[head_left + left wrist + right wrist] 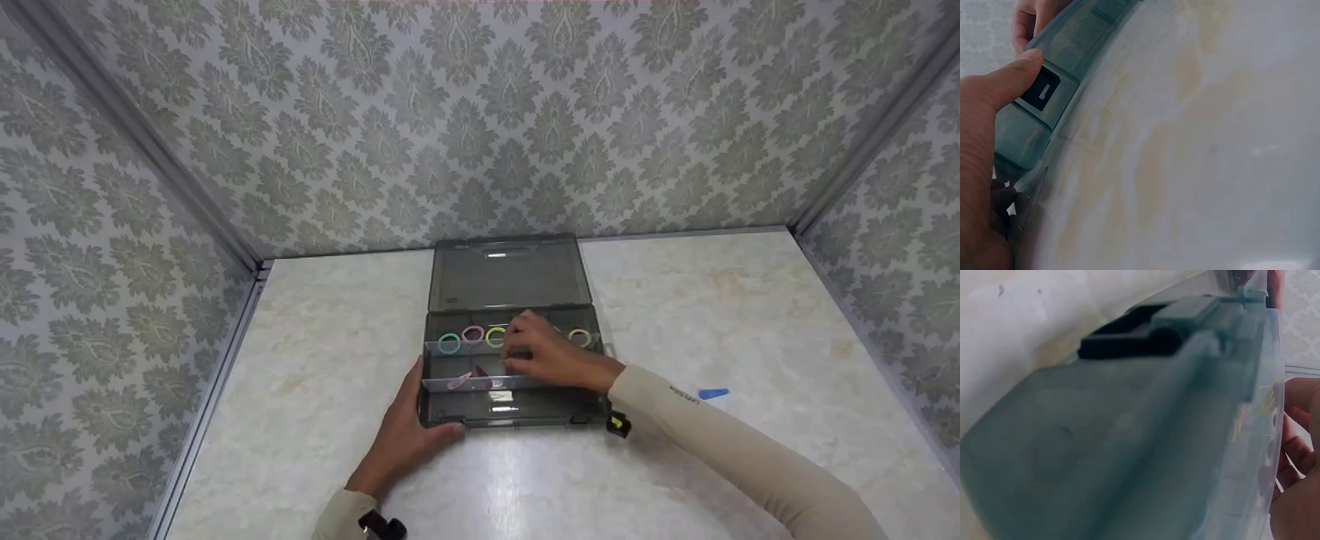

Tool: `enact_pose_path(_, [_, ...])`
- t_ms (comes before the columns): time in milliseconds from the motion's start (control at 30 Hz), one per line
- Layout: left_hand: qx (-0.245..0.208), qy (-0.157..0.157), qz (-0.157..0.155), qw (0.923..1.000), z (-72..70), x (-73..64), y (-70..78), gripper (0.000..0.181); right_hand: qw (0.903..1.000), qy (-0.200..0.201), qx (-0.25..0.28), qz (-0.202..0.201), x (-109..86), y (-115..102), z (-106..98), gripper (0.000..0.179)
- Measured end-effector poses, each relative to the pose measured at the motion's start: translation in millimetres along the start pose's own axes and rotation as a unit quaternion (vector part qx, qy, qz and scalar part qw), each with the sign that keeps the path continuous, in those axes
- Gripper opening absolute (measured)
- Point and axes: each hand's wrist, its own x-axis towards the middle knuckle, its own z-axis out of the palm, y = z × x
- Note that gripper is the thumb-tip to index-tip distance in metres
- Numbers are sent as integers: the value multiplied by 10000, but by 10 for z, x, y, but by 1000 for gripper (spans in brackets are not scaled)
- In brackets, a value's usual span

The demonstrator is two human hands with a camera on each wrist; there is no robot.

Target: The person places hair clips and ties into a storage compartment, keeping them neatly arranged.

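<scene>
A grey see-through plastic compartment box [517,412] stands on the table with its lid [511,277] folded back. My left hand [409,427] holds the box at its front left corner, thumb [1027,59] on the front edge beside a dark latch. Over the middle row of compartments is my right hand [551,352], fingers bent and pointing down; whatever lies between its fingertips is hidden. Green [448,343], pink [472,334], yellow [495,337] and peach [579,337] rings lie in the back row. A pink clip [460,380] and a dark red clip [482,373] are in the middle row.
A blue clip [712,393] lies on the marbled white table [757,322] right of the box, near the right sleeve. Patterned wall panels [480,135] enclose the table at the back and both sides, and the raised lid reaches close to the back panel.
</scene>
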Motion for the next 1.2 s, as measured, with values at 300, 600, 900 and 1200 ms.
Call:
enact_pose_path(300, [3, -5, 25, 10000, -3, -1, -11, 142, 9996, 82, -69, -277, 19, 29, 28, 6])
enact_pose_path(600, [-45, -21, -43, 10000, -6, -1, -6, 142, 10000, -49, 47, -63, -46, 65, -52, 5])
enact_pose_path(900, [8, -24, -93, 10000, 0, -9, 1, 143, 9989, 241, 266, 301, -282, 160, -261, 5])
enact_pose_path(1200, [-98, -8, -153, 9998, -3, -8, 16, 143, 9955, 448, 505, 672, -565, 306, -489, 7])
